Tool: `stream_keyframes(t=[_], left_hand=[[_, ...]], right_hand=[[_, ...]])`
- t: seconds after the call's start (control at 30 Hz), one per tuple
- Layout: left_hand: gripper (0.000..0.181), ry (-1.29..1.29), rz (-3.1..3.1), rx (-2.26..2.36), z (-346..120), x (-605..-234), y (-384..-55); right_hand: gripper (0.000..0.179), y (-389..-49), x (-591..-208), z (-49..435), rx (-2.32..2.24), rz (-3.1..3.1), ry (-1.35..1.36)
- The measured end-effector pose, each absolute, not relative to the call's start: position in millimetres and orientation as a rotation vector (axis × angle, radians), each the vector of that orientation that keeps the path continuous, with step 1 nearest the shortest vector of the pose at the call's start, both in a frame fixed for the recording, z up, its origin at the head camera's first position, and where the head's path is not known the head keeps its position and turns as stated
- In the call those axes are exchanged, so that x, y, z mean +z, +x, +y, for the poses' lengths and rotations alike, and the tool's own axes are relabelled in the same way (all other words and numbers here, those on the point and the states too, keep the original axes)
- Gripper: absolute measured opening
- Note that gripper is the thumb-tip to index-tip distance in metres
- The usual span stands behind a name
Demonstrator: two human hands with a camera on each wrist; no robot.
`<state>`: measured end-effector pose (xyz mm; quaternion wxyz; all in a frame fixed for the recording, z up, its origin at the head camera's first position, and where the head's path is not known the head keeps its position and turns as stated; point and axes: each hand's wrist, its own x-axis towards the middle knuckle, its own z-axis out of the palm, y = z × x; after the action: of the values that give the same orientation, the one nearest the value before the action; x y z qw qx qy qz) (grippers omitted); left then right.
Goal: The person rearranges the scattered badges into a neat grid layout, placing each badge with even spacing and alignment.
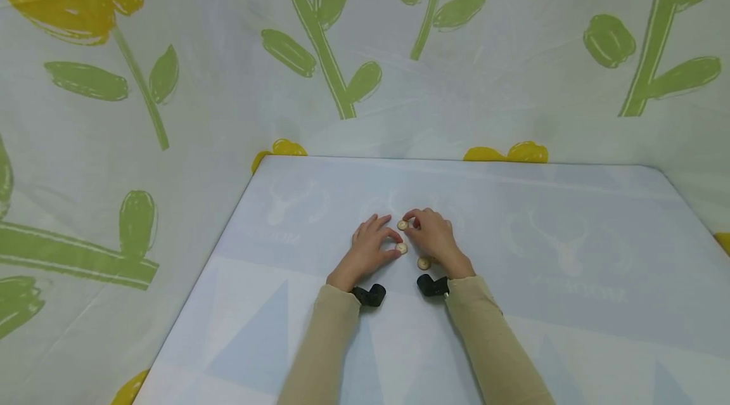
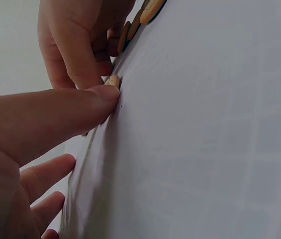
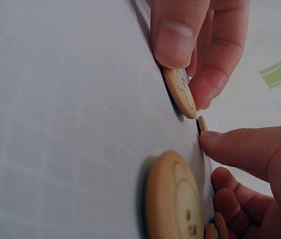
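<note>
Several wooden discs (image 1: 423, 263) on table (image 1: 570, 310) | left hand (image 1: 367, 250) pinches one | right hand (image 1: 435, 238) pinches another

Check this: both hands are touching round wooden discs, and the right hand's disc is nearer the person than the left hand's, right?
Not quite: in the head view, the disc at the right hand lies farther away than the disc at the left hand. Both hands are indeed touching round wooden discs.

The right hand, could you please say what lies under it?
Edges of two wooden discs show partly under the right hand; whatever else it covers cannot be seen.
</note>
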<state>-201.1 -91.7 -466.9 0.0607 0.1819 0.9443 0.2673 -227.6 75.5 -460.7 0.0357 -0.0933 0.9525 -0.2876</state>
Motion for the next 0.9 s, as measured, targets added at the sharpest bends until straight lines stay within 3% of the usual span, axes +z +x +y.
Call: stream_keyframes(t=[0.9], left_hand=[[0.018,0.545,2.888,0.810,-87.6,-466.3,-200.2]], right_hand=[[0.023,-227.6,-458.9,77.7,-0.881,2.942,-0.304]])
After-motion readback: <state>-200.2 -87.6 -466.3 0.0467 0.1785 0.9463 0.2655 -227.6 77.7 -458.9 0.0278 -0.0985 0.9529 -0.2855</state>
